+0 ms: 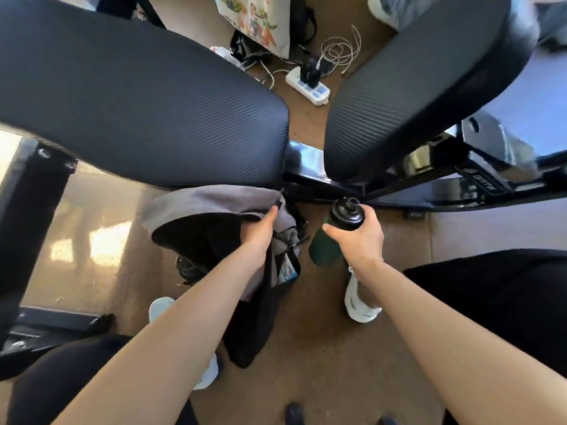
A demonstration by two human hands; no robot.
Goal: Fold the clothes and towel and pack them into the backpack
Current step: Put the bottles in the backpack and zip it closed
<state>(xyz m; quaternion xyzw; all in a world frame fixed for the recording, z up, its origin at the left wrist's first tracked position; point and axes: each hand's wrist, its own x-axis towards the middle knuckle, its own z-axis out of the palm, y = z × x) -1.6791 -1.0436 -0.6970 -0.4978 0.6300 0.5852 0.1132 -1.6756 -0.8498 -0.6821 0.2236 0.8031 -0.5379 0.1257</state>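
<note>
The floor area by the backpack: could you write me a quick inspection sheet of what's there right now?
Surface: brown floor, sunlit patch at left.
Job's things: grey and black backpack on the floor, held open; no clothes or towel seen.
Clutter: dark green bottle with black cap; printed bag.
Hands: left hand grips the backpack's rim; right hand is closed around the bottle.
Cables: white power strip with plugs in it; coiled white cable beside it.
Surroundings: two black padded benches on black frames; white shoes below.
</note>
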